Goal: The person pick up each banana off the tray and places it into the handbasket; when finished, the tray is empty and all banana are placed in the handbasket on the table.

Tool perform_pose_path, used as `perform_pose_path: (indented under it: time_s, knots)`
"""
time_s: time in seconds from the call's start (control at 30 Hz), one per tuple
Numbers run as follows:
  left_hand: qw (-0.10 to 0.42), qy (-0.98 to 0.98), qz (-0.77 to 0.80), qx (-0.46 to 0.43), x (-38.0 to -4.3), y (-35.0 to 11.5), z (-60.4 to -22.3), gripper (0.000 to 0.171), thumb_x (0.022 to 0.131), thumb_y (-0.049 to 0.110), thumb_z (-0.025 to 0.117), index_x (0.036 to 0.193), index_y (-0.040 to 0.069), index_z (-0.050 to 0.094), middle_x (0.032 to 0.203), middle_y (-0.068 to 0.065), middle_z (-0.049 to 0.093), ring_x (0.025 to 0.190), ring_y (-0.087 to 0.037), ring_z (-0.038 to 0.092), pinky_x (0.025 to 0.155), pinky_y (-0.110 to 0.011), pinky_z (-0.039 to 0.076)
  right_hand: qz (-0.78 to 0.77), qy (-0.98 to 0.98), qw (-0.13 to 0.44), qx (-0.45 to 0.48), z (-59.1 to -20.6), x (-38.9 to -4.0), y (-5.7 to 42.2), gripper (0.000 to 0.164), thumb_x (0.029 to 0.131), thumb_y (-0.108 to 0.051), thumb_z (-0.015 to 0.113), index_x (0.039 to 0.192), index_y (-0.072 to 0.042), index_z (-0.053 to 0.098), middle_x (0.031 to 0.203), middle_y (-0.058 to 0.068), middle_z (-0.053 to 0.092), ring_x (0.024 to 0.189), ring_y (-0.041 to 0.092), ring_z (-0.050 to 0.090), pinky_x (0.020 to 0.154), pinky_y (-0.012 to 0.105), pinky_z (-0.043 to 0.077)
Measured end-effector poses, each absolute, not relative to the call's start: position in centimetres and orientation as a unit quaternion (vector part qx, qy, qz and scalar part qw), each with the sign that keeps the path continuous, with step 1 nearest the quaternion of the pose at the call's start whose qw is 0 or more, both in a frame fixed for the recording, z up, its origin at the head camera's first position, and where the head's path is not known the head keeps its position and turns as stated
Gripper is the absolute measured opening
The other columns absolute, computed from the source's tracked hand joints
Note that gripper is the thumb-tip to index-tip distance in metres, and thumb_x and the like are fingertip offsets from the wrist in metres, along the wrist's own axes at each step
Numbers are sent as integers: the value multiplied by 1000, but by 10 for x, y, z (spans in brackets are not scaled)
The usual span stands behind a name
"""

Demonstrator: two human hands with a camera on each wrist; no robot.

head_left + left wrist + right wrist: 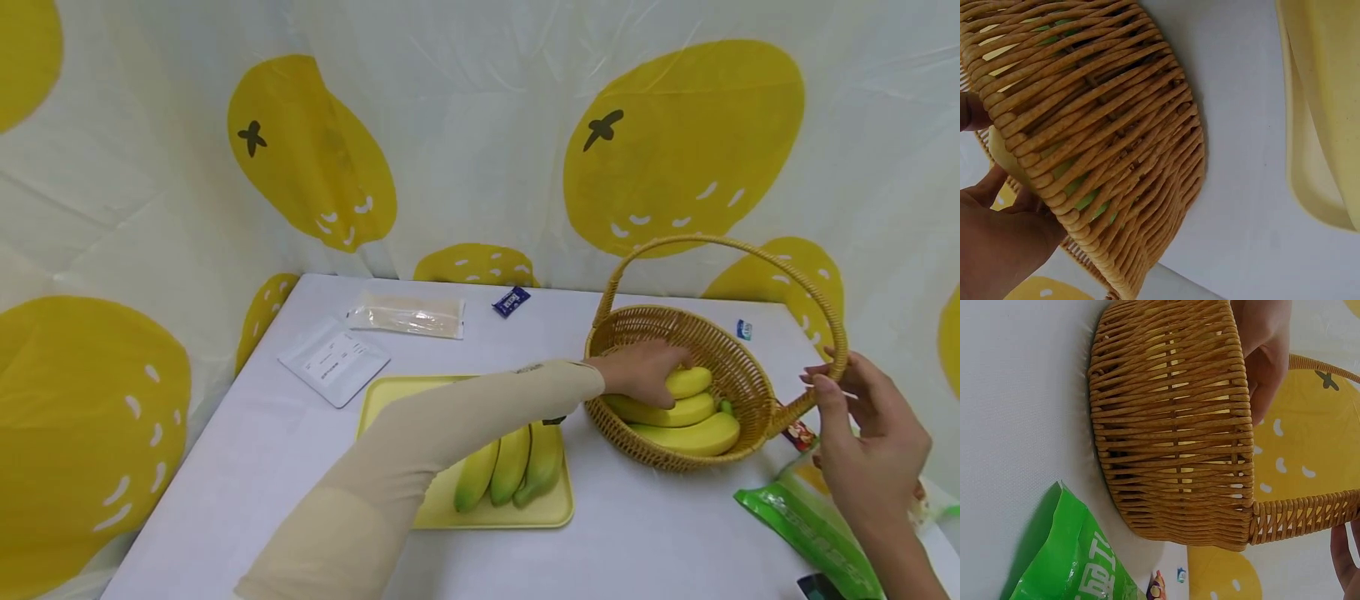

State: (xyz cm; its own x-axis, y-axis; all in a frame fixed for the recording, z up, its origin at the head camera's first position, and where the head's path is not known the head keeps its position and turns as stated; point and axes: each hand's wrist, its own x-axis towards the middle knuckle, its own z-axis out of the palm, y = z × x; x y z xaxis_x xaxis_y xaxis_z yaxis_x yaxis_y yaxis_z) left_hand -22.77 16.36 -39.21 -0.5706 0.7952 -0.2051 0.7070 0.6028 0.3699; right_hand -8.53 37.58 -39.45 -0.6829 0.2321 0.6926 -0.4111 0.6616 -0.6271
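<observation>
Inside a wicker basket (637, 450) at the right of the table, my left hand (648, 371) grips the top banana (692, 382) between thumb and fingers. Other yellow bananas (693, 435) lie beneath it in the basket. From the left wrist view, the fingers of my left hand (1010, 237) reach over the rim, and the wicker hides part of the banana. With thumb and fingers, my right hand (873, 425) holds the right side of the basket's arched handle (828, 321). The basket (1172, 425) stands on the table in the right wrist view.
A yellow tray (525, 520) left of the basket bears several green-tipped bananas (512, 467), partly behind my left sleeve. A white pouch (335, 362), a clear packet (408, 317) and a small blue packet (512, 302) lie farther back. A green bag (813, 525) is by my right forearm.
</observation>
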Motion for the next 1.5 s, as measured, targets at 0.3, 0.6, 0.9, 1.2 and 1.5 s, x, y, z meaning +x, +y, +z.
perform_pose_path:
  time_s: [0.3,0.6,0.9,1.2,1.5]
  knots:
    - [188,885,108,413,-231,156,-391,64,97,29,69,157,24,49,149,13,51,134,-3,42,104,-18,34,404,-822,401,26,-391,-86,370,38,105,0,61,142,-4,65,113,-9,69,98,3,62,89,10,47]
    - [168,887,87,422,-232,154,-394,61,98,32,69,156,25,51,146,14,52,130,-3,43,111,-23,28,396,-831,391,5,-391,-86,368,39,106,-1,60,144,-7,65,114,-11,68,98,2,62,89,10,46]
    - [143,877,122,442,-231,144,-378,67,99,32,67,161,20,45,155,11,48,142,-6,39,114,-22,27,403,-825,396,9,-394,-86,369,38,105,0,61,142,-4,65,114,-7,69,96,3,63,86,9,47]
    - [74,837,275,467,-212,94,-355,62,93,15,67,154,17,54,148,5,56,137,-5,42,106,-20,34,402,-824,399,19,-394,-86,369,39,104,3,61,143,-4,65,114,-8,69,100,3,62,90,11,47]
    - [54,827,299,473,-199,34,-351,66,92,15,68,156,17,52,155,3,50,138,-12,38,112,-30,28,393,-829,397,12,-397,-85,371,39,105,1,61,143,-5,65,114,-13,67,99,2,62,90,10,46]
